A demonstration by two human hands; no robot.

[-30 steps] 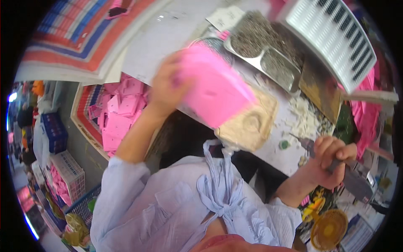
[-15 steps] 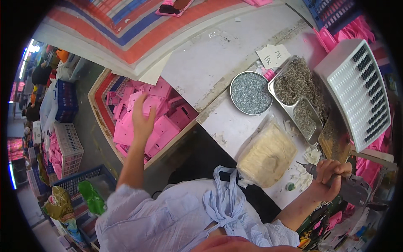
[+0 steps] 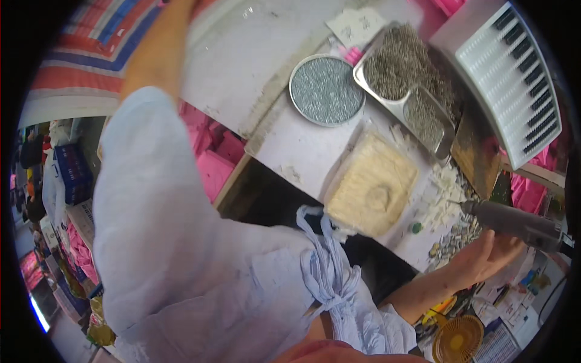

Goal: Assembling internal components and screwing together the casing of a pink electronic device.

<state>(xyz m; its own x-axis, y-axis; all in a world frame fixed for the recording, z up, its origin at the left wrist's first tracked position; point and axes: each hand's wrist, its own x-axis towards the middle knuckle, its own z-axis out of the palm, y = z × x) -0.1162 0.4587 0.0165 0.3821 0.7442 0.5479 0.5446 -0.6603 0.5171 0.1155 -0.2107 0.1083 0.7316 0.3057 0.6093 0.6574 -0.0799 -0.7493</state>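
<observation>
My left arm reaches up past the top edge, over the striped sheet, and its hand is outside the picture. At the right, my right hand is just under a grey electric screwdriver, palm showing and fingers loosely stretched out. The thumb tip meets the tool's underside or lies very close to it. The screwdriver lies nearly level, its thin bit pointing left over scattered white pieces. Left of these rests a yellowish wrapped block. Pink plastic parts fill a bin, partly hidden behind my left sleeve.
A round dish of small silvery pieces stands beside a metal tray of screws. A white rack with black rows stands at the upper right. Stacked crates line the left, and a yellow round fan-like object shows lower right.
My left hand has left the pink parts and gone up out of view. My right hand's fingers have loosened from around the screwdriver. The whole view has shifted.
</observation>
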